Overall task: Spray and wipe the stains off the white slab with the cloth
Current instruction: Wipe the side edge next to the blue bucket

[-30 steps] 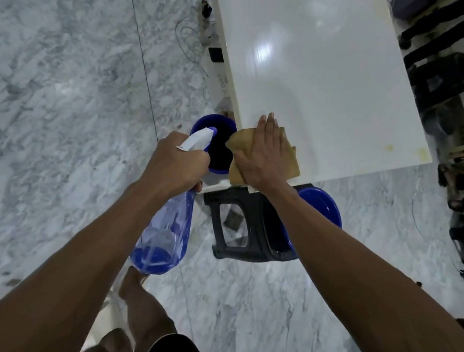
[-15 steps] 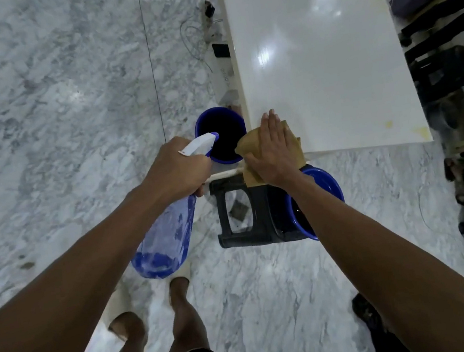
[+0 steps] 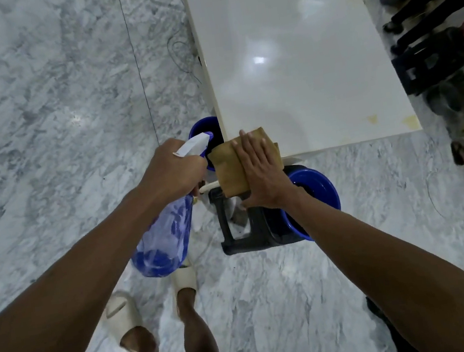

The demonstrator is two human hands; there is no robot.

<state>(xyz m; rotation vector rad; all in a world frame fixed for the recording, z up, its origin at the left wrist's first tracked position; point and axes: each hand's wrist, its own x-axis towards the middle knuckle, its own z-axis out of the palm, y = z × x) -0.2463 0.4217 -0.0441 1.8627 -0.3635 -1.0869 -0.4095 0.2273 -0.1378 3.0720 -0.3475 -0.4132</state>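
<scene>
We note the right hand point(image 3: 263, 171) lying flat, fingers straight, pressing the cloth point(image 3: 231, 167) on the near left corner of the white slab point(image 3: 290, 48), while the left hand point(image 3: 170, 169) grips the spray bottle point(image 3: 165, 239) off-slab, ready; yellowish stains point(image 3: 409, 121) remain at the near right corner.

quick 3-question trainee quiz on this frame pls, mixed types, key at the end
1. True or false: the right hand lies flat with straight fingers on the cloth.
2. Which hand grips the spray bottle? A) left hand B) right hand C) neither
3. Fill in: the yellowish stains still on the white slab sit near its ____ near corner, as the person sees it.

Key:
1. True; the cloth rests at the slab's near left corner.
2. A; the left hand is curled round the bottle's neck.
3. right
</scene>
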